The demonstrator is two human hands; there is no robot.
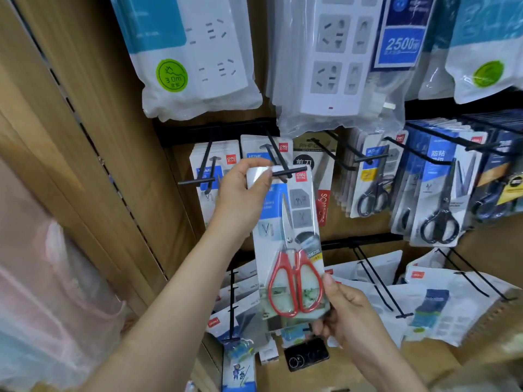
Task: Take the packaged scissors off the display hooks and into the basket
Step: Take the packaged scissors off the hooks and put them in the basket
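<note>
Gripping the top of the scissors pack (288,239), the left hand (240,190) pinches the white upper edge of the card between thumb and curled fingers. The right hand (345,309) holds the bottom of the same pack, with the thumb on the front beside the red handles and the other fingers curled behind.

The pack stands upright between the two hands, close in front of the display wall and near the middle of the view. Its top is at the near tip of a black hook (291,171), and the cross bar of this hook lies across the top of the card. I cannot tell if the card is on the hook or just free of it.

Behind it and a little to the left, more packs of the same kind (223,149) hang on their hooks. To the right hang packs with black scissors (440,222). Higher on the wall, white power strips (336,60) hang in clear bags. Lower down, at the right, white flat packs (441,304) lie around lower hooks. A dark phone (307,353) lies on a brown surface just below the right hand. A wooden panel (85,123) stands at the left.
</note>
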